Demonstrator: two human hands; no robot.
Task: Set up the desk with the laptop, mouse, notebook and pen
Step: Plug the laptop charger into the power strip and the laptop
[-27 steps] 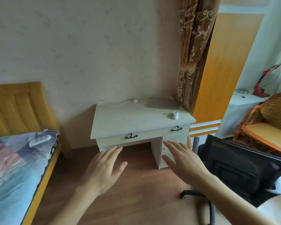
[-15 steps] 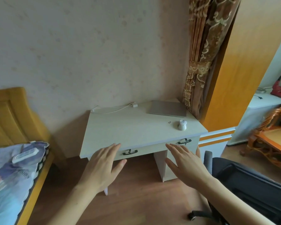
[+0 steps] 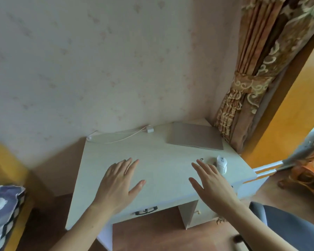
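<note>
A pale wooden desk [image 3: 158, 154] stands against the wall. A closed silver laptop [image 3: 196, 136] lies at its back right corner. A white mouse [image 3: 221, 163] sits in front of the laptop, near the right edge. My left hand [image 3: 118, 183] hovers over the desk's front middle, fingers spread, holding nothing. My right hand [image 3: 211, 183] is over the front right, fingers apart and empty, its fingertips just left of the mouse. No notebook or pen is in view.
A white charger and cable [image 3: 134, 132] lie along the desk's back edge. A patterned curtain [image 3: 246, 98] hangs at the right, beside an orange panel. A dark chair [image 3: 286, 225] is at lower right, a bed with bedding [image 3: 2, 212] at left. Drawer handle [image 3: 146, 210] below the desktop.
The view has closed in on the desk. Both hands, earlier in front of the drawers, are now over the desktop, the right one close to the mouse.
</note>
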